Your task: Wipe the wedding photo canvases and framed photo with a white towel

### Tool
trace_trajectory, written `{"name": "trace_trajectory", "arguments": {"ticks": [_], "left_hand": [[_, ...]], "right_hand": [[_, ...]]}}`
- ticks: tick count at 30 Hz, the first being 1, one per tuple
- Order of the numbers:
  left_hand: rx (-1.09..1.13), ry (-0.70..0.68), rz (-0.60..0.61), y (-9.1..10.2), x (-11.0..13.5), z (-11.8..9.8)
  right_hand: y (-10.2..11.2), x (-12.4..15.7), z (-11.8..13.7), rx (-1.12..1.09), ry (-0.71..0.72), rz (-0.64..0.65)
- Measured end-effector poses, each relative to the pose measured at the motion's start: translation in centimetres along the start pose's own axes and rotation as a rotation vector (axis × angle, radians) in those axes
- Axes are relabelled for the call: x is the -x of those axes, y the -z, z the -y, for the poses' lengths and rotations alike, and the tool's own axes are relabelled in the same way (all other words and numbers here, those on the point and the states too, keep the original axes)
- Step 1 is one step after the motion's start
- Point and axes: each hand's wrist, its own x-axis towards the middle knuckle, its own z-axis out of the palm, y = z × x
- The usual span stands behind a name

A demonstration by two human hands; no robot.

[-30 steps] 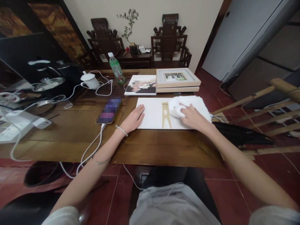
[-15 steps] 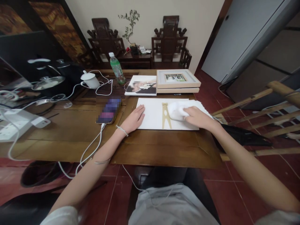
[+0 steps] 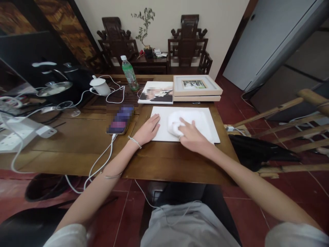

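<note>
A white rectangular board [image 3: 162,134] lies flat near the front of the wooden table. My left hand [image 3: 147,131] rests on its left edge with the fingers stretched out flat. My right hand [image 3: 193,136] grips a white cloth [image 3: 174,118], bunched on the middle of the board and spread over part of its right side. The thumb side is half hidden by folds. Beneath the cloth, the tan bear-shaped figure on the board is out of sight.
Behind the board lie a photo print [image 3: 156,92] and stacked picture frames [image 3: 216,90]. To the left are a charging phone [image 3: 120,120], a green-labelled bottle [image 3: 130,73], a lidded white cup [image 3: 100,86], a power strip [image 3: 17,133] and loose cables. A wooden chair [image 3: 277,106] stands right.
My right hand has slid the white cloth leftward across the board, covering the bear-shaped figure that showed before. My left hand stays at the board's left edge.
</note>
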Motion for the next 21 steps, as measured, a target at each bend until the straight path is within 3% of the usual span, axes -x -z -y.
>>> {"name": "trace_trajectory", "arguments": {"ticks": [4, 7, 16, 21], "left_hand": [[-0.020, -0.003, 0.001, 0.0, 0.0, -0.1], [-0.035, -0.003, -0.003, -0.1, 0.0, -0.1], [-0.030, 0.004, 0.009, 0.1, 0.1, 0.1], [-0.023, -0.002, 0.003, 0.1, 0.1, 0.1]], "right_hand": [[-0.6, 4.0, 2.2, -0.002, 0.084, 0.043], [-0.4, 3.9, 2.3, 0.017, 0.074, 0.048], [0.9, -7.1, -2.5, 0.119, -0.042, -0.065], [0.8, -8.8, -2.9, 0.126, -0.113, -0.098]]}}
